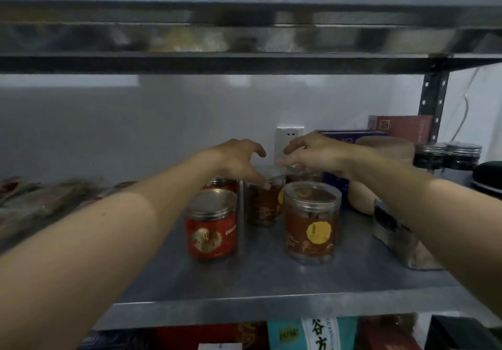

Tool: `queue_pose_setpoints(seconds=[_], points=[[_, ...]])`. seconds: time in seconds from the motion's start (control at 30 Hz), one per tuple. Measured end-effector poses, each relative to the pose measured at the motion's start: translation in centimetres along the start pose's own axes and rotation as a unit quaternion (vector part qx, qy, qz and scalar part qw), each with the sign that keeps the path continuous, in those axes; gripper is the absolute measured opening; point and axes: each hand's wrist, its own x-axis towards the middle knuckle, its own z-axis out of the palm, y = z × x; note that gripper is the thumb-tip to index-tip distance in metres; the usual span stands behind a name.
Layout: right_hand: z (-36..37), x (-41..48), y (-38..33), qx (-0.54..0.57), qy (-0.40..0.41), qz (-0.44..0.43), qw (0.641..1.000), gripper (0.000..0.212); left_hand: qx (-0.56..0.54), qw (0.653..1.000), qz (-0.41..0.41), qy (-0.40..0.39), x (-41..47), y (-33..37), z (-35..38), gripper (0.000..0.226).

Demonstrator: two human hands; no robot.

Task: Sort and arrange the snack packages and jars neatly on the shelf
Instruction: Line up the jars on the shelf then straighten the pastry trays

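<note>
Metal shelf (271, 276): my left hand (239, 159) and right hand (315, 154) hover, fingers (292, 146) spread, over the back jar (262, 203) mid-shelf, gripping nothing; a rushed grab could topple the front jar (312, 222).

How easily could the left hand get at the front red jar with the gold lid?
Probably easily. The front red jar stands with its lid uncovered and open shelf before it; the left hand hovers just beyond it, fingertips on a clear jar.

Upright red jars (210, 224) beside clear brown-filled jars (312, 222), mid grey shelf (271, 281).
</note>
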Motion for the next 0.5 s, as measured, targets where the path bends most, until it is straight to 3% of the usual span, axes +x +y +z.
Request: queue_pose_setpoints(seconds=[0.1, 0.23, 0.5], points=[[0.8, 1.7, 0.2, -0.008, -0.047, 0.025, 0.999, 0.07, 0.04, 0.998, 0.01, -0.05, 1.8, 0.3, 0.2, 0.094], [1.5, 2.7, 0.6, -0.001, -0.098, 0.039, 0.994, 0.066, 0.036, 0.998, 0.041, -0.044, 3.2, 0.0, 0.9, 0.089], [0.8, 3.2, 1.9, 0.066, -0.137, 0.061, 0.986, 0.079, -0.128, 0.987, 0.058, -0.077, 4.0, -1.7, 1.0, 0.109]])
